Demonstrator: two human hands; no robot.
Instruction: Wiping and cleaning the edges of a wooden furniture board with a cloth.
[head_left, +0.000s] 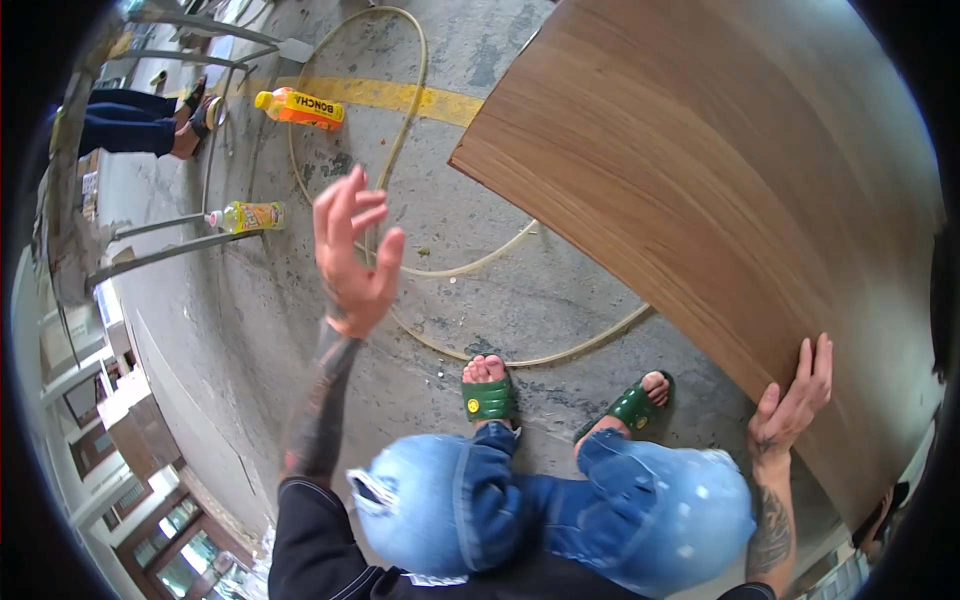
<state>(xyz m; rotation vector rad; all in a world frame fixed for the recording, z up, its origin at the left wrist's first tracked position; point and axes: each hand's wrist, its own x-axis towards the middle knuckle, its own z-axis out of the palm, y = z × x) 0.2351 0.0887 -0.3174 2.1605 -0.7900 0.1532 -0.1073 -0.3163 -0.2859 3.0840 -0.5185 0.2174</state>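
**Right hand (788,412) on the board (690,180)**

In the head view, the board is at right. I see the right hand flat by its near edge; the left hand (352,275), at left, is wide and empty. Looks like steadying; lifting would need both hands.

The scuffed grey floor (230,370) bears a looping pale hose (424,60), an orange bottle (305,108) and a yellowish bottle (250,216).

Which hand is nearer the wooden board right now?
Right. The right hand is against the wooden board, by its edge; the left hand is raised off to its left, apart from it.
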